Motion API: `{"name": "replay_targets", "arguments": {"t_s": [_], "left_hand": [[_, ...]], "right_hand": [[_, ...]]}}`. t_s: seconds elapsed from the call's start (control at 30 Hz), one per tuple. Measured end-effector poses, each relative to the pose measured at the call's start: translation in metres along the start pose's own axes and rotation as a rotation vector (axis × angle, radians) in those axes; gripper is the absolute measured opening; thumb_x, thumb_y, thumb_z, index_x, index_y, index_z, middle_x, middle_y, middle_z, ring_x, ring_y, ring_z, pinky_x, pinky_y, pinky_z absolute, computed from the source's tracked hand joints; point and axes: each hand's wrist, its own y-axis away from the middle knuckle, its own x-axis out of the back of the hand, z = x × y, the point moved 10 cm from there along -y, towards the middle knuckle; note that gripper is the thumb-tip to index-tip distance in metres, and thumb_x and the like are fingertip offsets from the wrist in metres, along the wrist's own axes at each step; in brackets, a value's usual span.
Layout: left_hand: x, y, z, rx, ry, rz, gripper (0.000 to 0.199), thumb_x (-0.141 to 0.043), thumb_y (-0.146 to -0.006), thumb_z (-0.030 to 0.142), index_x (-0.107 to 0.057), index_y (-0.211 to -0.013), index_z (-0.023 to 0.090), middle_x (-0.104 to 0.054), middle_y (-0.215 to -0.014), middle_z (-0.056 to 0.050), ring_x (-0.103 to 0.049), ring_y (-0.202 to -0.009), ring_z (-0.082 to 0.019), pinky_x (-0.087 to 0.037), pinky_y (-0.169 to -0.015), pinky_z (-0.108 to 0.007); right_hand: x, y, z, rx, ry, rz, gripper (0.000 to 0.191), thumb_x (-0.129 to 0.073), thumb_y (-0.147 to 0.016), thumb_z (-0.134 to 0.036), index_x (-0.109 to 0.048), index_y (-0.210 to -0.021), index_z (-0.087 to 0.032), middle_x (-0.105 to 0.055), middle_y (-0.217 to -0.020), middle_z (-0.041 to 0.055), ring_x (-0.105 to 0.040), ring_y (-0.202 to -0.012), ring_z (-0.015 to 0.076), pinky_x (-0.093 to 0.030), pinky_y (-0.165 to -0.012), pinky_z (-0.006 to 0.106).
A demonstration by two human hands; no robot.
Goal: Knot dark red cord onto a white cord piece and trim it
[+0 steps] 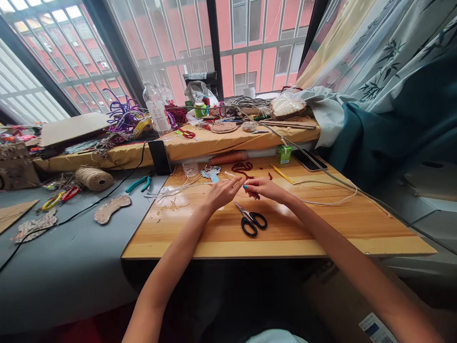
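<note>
Over the middle of the wooden table (214, 233), my left hand (225, 191) and my right hand (266, 189) meet at the fingertips. The left fingers are pressed together. On the right, the fingers are bent in a pinch around a small bit of blue (245, 187), too small to name. Scissors (252, 221) with black handles lie just below the hands, blades slightly apart. Behind the fingers, dark red cord (243, 166) lies curled on the wood. A patterned blue piece (210, 172) sits beyond my left hand.
A green box (283, 154), a phone (309, 160) and a yellow strip (282, 174) lie toward the back right. Pale cord (332, 204) loops at right. Teal pliers (139, 184) and a twine spool (94, 178) are at left. A cluttered ledge (214, 138) runs behind.
</note>
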Motion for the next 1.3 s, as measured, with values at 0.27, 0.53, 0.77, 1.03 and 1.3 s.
{"name": "replay_targets", "arguments": {"t_s": [0.27, 0.53, 0.77, 1.03, 1.3], "left_hand": [[0.024, 0.002, -0.023, 0.286, -0.019, 0.289, 0.025, -0.039, -0.084, 0.026, -0.058, -0.098, 0.018, -0.064, -0.089, -0.004, -0.059, -0.071, -0.01, -0.041, -0.057, -0.017], [0.002, -0.001, -0.01, 0.326, 0.051, 0.236, 0.037, -0.033, -0.086, 0.025, -0.042, -0.119, 0.012, -0.062, -0.093, -0.011, -0.059, -0.069, -0.012, -0.046, -0.06, -0.02], [-0.007, -0.037, -0.022, 0.181, 0.094, 0.065, 0.031, -0.032, -0.085, 0.019, -0.048, -0.112, 0.019, -0.054, -0.111, -0.006, -0.055, -0.093, -0.014, -0.045, -0.076, -0.022], [-0.081, -0.071, -0.051, 0.026, -0.226, -0.446, 0.024, -0.039, -0.079, 0.02, -0.052, -0.098, 0.021, -0.04, -0.123, -0.006, -0.059, -0.069, -0.015, -0.042, -0.059, -0.025], [-0.035, -0.108, -0.086, 0.316, 0.113, -0.187, 0.016, -0.035, -0.081, 0.024, -0.048, -0.09, 0.019, -0.059, -0.077, -0.003, -0.054, -0.071, -0.016, -0.04, -0.064, -0.026]], "right_hand": [[0.026, 0.008, -0.026, 0.246, -0.071, 0.342, 0.035, -0.058, -0.07, -0.037, -0.058, -0.1, -0.019, -0.054, -0.089, 0.0044, -0.053, -0.078, 0.0141, -0.044, -0.064, 0.026], [0.025, 0.028, -0.045, 0.303, 0.098, 0.698, 0.021, -0.049, -0.078, -0.03, -0.065, -0.088, -0.019, -0.054, -0.081, 0.004, -0.052, -0.077, 0.0145, -0.041, -0.069, 0.026], [0.098, 0.023, -0.028, 0.197, 0.057, 0.826, 0.017, -0.052, -0.075, -0.03, -0.062, -0.077, -0.016, -0.055, -0.08, 0.0034, -0.052, -0.073, 0.0139, -0.041, -0.068, 0.025], [0.13, 0.022, 0.045, -0.082, -0.588, 0.658, 0.007, -0.049, -0.075, -0.025, -0.049, -0.073, -0.018, -0.053, -0.061, -0.0014, -0.053, -0.057, 0.0104, -0.042, -0.064, 0.026], [0.07, 0.009, 0.052, -0.278, -0.587, 0.327, 0.02, -0.058, -0.067, -0.027, -0.055, -0.082, -0.013, -0.041, -0.052, -0.0069, -0.026, -0.037, 0.0007, -0.025, -0.04, 0.017]]}}
